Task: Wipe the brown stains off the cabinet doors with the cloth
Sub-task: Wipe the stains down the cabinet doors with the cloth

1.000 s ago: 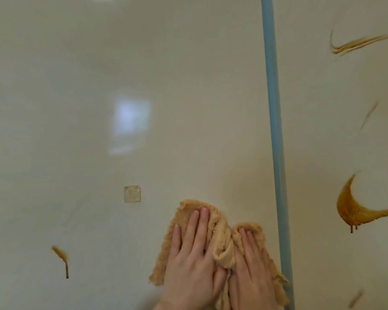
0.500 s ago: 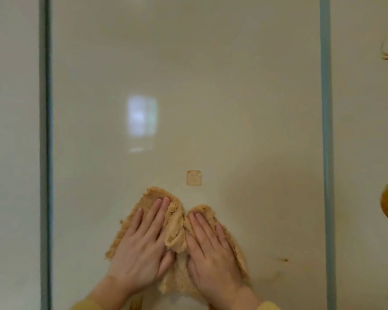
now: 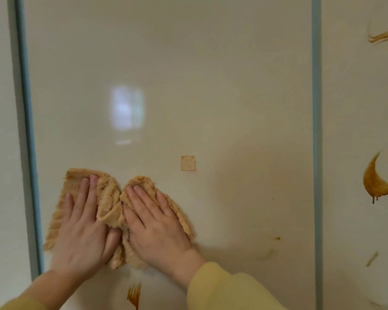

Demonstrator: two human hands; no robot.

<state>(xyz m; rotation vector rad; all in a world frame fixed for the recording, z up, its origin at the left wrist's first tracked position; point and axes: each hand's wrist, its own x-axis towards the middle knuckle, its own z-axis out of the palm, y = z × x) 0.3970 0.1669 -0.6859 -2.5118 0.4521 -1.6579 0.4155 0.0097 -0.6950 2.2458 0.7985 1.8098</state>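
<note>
Left hand and right hand, fingers flat, have slid the cloth left across the door; the stain at its 6 o'clock remains unwiped.

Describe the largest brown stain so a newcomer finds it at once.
Look at the cream cabinet door right of the right-hand blue-grey strip. Halfway down is a thick crescent-shaped brown smear. Unlike the thin streak above and the short streak below, it is broad and drips.
</note>
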